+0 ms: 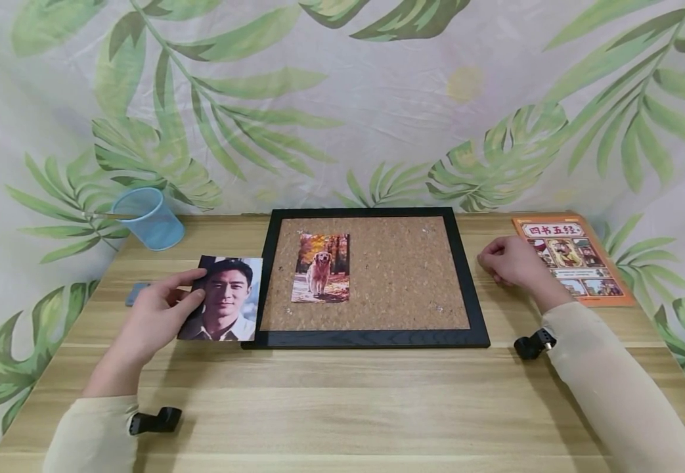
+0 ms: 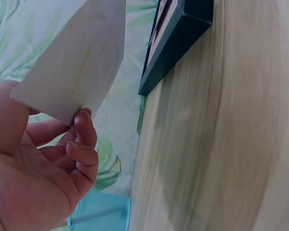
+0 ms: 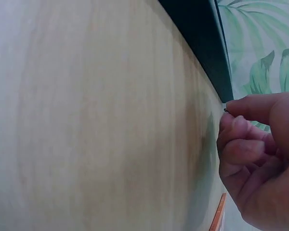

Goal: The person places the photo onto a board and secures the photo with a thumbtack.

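Observation:
In the head view my left hand [image 1: 155, 318] pinches a portrait photo [image 1: 231, 309] by its left edge. The print overlaps the left side of a black-framed corkboard [image 1: 407, 276]; its pale back shows in the left wrist view. A photo of a golden dog [image 1: 320, 269] lies on the board's left half. Small clear pushpins [image 1: 439, 307] sit near the board's corners. My right hand [image 1: 510, 266] is just right of the frame, fingers curled. Between its thumb and fingertip a tiny dark thing [image 3: 226, 110] shows in the right wrist view; I cannot tell its kind.
A blue mesh pen cup [image 1: 155, 220] holding a thin stick stands at the back left. A small grey-blue object [image 1: 136, 293] is partly behind my left hand. An orange booklet [image 1: 578, 263] lies at the right, beneath my right wrist. A leaf-patterned cloth [image 1: 377, 98] hangs behind the table.

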Demonstrator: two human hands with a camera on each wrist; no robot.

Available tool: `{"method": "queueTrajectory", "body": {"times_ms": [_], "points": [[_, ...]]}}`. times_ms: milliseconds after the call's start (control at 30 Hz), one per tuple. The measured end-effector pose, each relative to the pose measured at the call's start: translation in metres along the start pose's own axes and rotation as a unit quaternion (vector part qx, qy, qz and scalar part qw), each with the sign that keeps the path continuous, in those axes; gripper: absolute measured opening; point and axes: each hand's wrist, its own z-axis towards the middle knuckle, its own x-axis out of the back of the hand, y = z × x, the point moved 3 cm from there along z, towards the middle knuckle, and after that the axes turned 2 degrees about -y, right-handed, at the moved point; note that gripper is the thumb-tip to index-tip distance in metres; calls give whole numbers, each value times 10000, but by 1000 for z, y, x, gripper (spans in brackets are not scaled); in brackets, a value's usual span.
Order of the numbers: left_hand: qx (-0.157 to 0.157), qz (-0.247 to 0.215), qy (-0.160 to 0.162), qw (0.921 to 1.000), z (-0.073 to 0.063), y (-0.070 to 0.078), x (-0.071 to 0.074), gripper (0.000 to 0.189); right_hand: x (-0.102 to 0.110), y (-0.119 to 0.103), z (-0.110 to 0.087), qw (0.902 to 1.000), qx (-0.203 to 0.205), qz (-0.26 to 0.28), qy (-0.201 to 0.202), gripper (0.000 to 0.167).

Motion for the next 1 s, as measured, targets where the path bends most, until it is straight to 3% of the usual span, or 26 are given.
{"method": "queueTrajectory", "body": {"times_ms": [233,633,1000], "points": [[-170,-175,-227,9994,10,18,-17,47,1,-4,-7,9994,82,312,80,27],[-509,-533,-1084,9914,33,59,-58,55,2,-13,-22,9972,384,637,61,27],[-1125,-844,-1817,9733,58,94,-99,65,2,-20,-31,9958,542,732,89,25]]}}
